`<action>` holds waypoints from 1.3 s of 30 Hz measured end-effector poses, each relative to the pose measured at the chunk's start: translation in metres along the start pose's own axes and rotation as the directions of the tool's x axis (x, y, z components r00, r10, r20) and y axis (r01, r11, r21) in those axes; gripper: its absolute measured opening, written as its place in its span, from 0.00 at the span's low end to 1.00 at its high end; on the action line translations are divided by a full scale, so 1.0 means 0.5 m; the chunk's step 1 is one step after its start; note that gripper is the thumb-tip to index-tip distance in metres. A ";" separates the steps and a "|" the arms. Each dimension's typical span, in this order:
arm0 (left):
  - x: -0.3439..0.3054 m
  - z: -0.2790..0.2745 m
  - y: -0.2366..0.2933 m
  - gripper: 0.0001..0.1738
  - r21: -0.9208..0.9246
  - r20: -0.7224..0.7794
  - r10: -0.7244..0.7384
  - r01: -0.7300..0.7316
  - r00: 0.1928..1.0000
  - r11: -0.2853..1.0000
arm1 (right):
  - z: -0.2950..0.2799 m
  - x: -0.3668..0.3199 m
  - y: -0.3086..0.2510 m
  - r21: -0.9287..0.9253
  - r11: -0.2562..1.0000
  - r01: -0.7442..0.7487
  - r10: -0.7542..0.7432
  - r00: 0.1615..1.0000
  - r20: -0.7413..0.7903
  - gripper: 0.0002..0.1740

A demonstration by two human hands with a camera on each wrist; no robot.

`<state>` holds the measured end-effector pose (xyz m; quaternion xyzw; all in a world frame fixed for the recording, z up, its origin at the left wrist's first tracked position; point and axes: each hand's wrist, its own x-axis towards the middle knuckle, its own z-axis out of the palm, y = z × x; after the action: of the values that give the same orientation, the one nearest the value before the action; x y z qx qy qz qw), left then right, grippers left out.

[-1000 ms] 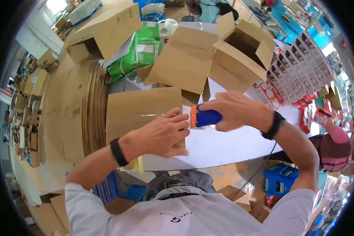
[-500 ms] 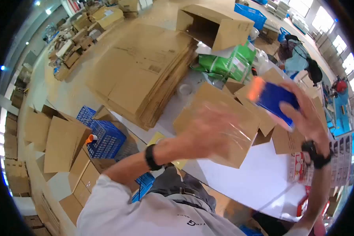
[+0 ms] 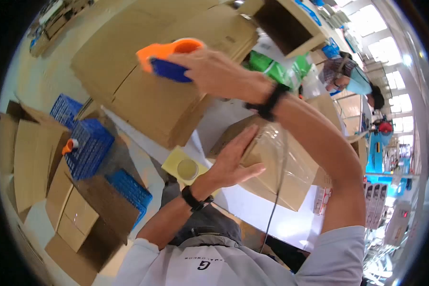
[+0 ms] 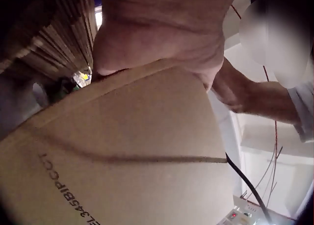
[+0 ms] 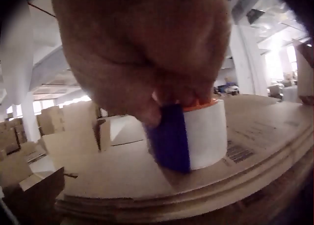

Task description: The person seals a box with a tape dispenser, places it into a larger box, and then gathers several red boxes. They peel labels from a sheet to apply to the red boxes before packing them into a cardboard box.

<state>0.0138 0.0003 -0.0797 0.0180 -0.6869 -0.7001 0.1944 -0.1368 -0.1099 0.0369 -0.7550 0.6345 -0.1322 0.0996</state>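
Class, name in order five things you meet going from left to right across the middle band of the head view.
Cardboard box → blue baskets → flat yellow piece → left hand → red-and-white box.

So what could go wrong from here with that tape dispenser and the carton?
The dark cord runs across the carton, so it could snag or get in the way if the carton is turned. The right hand has the tape dispenser at the flat cardboard stack; set down near the uneven edge, it might slide off. The clear tape looks wrinkled and may not hold well.
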 end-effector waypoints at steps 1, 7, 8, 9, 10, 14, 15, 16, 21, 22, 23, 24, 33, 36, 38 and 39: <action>-0.003 -0.001 0.000 0.55 0.055 -0.006 0.015 -0.014 1.000 0.998 | -0.014 -0.033 -0.003 -0.039 0.999 0.018 -0.022 0.995 -0.101 0.31; -0.011 0.010 0.014 0.58 0.155 -0.103 -0.114 0.129 0.988 0.980 | -0.165 -0.558 -0.070 0.352 0.652 -0.671 0.749 0.499 -0.436 0.30; -0.013 0.012 0.010 0.57 0.141 -0.108 -0.118 0.133 0.987 0.981 | -0.133 -0.679 -0.076 0.446 0.587 -0.675 0.806 0.438 -0.398 0.30; -0.013 0.013 0.006 0.57 0.134 -0.107 -0.118 0.132 0.987 0.982 | -0.101 -0.797 -0.081 0.535 0.515 -0.670 0.857 0.373 -0.357 0.30; -0.012 0.014 0.002 0.57 0.133 -0.103 -0.115 0.128 0.988 0.983 | -0.070 -0.915 -0.087 0.617 0.436 -0.655 0.900 0.305 -0.313 0.30; -0.011 0.075 0.005 0.59 0.152 -0.028 -0.057 0.061 0.998 0.987 | 0.054 -0.997 -0.165 0.953 -0.234 -0.192 0.947 0.178 0.268 0.32; -0.034 0.122 0.018 0.60 0.254 -0.051 -0.052 0.063 0.997 0.965 | 0.083 -0.974 -0.183 0.952 -0.261 -0.162 0.943 0.168 0.287 0.34; -0.059 0.168 0.035 0.61 0.352 -0.075 -0.043 0.067 0.996 0.934 | 0.102 -0.969 -0.196 0.949 -0.286 -0.133 0.939 0.160 0.306 0.36; -0.178 0.347 0.134 0.67 0.553 0.012 -0.058 0.041 0.998 0.832 | 0.137 -1.126 -0.261 0.963 -0.267 0.030 0.937 0.241 0.252 0.36; -0.206 0.367 0.149 0.68 0.590 0.027 -0.089 0.056 0.996 0.806 | 0.151 -1.151 -0.272 0.959 -0.280 0.048 0.931 0.257 0.259 0.36; -0.232 0.395 0.149 0.69 0.599 0.000 -0.042 0.033 0.999 0.800 | 0.168 -1.159 -0.273 0.956 -0.290 0.044 0.925 0.271 0.268 0.36; -0.253 0.416 0.145 0.70 0.619 -0.029 0.008 0.011 1.000 0.785 | 0.184 -1.165 -0.276 0.953 -0.299 0.042 0.919 0.284 0.275 0.35; -0.442 0.435 0.230 0.64 0.577 -0.307 0.235 -0.016 0.922 0.817 | 0.209 -0.957 -0.294 0.970 -0.240 -0.046 0.760 0.612 0.217 0.34; -0.518 0.393 0.302 0.55 0.613 -0.386 0.418 -0.110 0.822 0.782 | 0.190 -0.845 -0.330 0.976 -0.210 -0.056 0.633 0.753 0.179 0.33; -0.584 0.356 0.344 0.52 0.673 -0.439 0.514 -0.109 0.737 0.732 | 0.183 -0.764 -0.371 0.978 -0.197 -0.070 0.520 0.838 0.164 0.33; -0.617 0.336 0.368 0.52 0.710 -0.471 0.545 -0.069 0.693 0.700 | 0.182 -0.723 -0.396 0.979 -0.190 -0.073 0.463 0.873 0.155 0.33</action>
<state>0.2952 0.2557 0.0331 0.2020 -0.7621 -0.3212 0.5246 0.0196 0.2790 -0.0126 -0.2424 0.4725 -0.6304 0.5662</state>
